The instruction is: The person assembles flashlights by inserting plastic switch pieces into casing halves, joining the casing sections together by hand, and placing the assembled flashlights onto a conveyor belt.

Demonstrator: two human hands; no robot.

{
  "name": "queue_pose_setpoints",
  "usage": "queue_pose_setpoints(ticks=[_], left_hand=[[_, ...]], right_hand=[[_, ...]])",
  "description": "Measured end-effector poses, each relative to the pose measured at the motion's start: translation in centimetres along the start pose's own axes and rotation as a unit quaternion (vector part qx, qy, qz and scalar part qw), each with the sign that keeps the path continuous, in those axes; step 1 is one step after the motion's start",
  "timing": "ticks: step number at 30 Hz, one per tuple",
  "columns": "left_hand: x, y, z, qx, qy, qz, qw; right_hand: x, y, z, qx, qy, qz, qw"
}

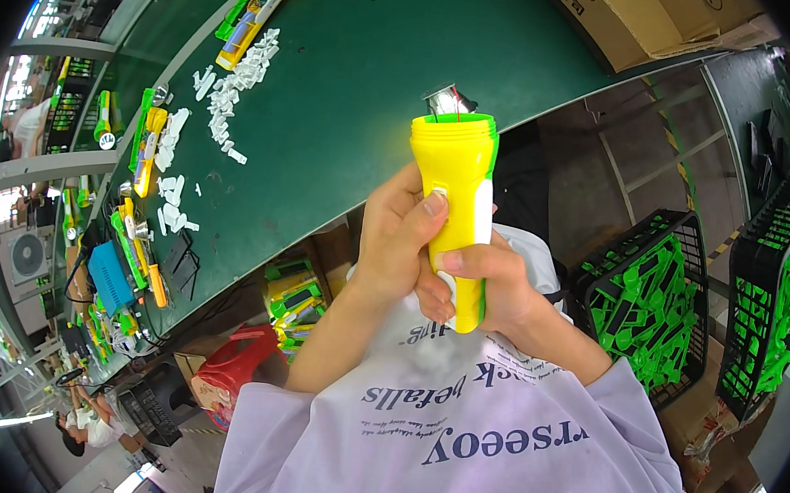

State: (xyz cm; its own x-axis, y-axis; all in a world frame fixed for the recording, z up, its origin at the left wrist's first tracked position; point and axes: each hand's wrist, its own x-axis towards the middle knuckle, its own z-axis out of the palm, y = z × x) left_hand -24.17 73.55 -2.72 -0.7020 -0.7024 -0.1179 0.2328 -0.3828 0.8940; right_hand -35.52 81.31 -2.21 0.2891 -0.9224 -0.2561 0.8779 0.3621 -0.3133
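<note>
A yellow and green flashlight body (459, 163) is held upright in front of my chest by both hands. My left hand (398, 237) wraps its left side, with the thumb lying on the white switch (440, 192). Lower down, my right hand (497, 279) grips the handle, its thumb across the yellow front. From the body's open threaded top, a silvery reflector (449, 101) sticks out on thin wires, tilted and not seated. The fingers behind the handle are partly hidden.
On the green table (384, 48) lie small white plastic pieces (235, 92) and a partly assembled flashlight (257, 23). Black crates (648, 306) of green parts stand at right. A cardboard box (659, 21) sits at the far right; a red stool (236, 369) is at lower left.
</note>
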Motion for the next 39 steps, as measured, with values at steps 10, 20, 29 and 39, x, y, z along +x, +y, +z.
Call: queue_pose_setpoints(ticks=[10,20,29,39], left_hand=[[0.1,0.4,0.6,-0.023,-0.001,0.003,1.0],[-0.3,0.1,0.7,-0.043,0.044,-0.01,0.998],[-0.2,0.4,0.4,-0.056,0.006,0.004,0.998],[-3.2,13.2,-6.5,0.623,0.118,0.38,0.673]], right_hand=[[-0.1,0.3,-0.3,0.04,-0.027,0.005,0.999],[-0.3,0.3,0.9,-0.054,0.064,0.028,0.996],[-0.4,-0.1,0.4,0.029,-0.005,0.031,0.999],[1.3,-7.3,4.6,-0.817,0.057,-0.01,0.573]])
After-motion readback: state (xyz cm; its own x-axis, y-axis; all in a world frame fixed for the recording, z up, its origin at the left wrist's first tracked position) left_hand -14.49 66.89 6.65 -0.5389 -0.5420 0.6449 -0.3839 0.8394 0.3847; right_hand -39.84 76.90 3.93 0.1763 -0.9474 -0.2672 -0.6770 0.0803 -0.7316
